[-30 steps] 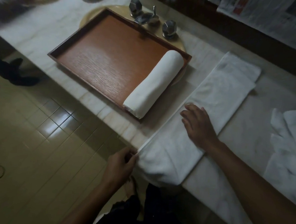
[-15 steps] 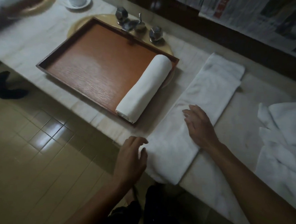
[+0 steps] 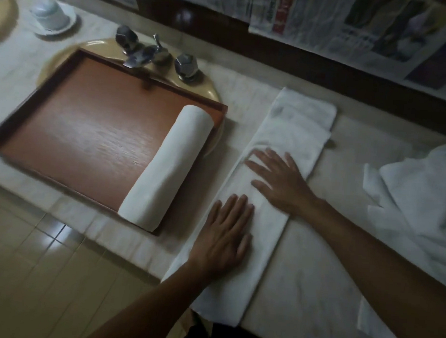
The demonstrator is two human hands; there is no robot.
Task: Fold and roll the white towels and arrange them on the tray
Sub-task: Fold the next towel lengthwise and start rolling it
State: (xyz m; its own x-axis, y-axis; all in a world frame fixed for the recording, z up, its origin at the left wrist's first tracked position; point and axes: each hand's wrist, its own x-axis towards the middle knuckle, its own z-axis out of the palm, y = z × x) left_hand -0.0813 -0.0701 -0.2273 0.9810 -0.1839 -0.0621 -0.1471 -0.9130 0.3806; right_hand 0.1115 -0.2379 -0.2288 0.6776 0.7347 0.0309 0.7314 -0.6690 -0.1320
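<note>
A white towel (image 3: 291,136), folded into a long narrow strip, lies on the marble counter (image 3: 322,279), its near end hanging over the front edge. My left hand (image 3: 223,236) lies flat on the strip's near part, fingers straight. My right hand (image 3: 278,180) presses flat on its middle, fingers spread. To the left, a brown wooden tray (image 3: 70,133) sits over a sink and holds one rolled white towel (image 3: 167,165) along its right side.
A heap of loose white towels (image 3: 423,202) lies at the right of the counter. Metal taps (image 3: 156,52) stand behind the tray, and a white cup on a saucer (image 3: 53,17) sits at the far left. Newspaper sheets (image 3: 356,25) hang on the wall. Tiled floor shows below left.
My left hand let go of the towel's near edge and moved up onto the strip, now flat. My right hand slid a little further up the towel. The folded strip looks narrower.
</note>
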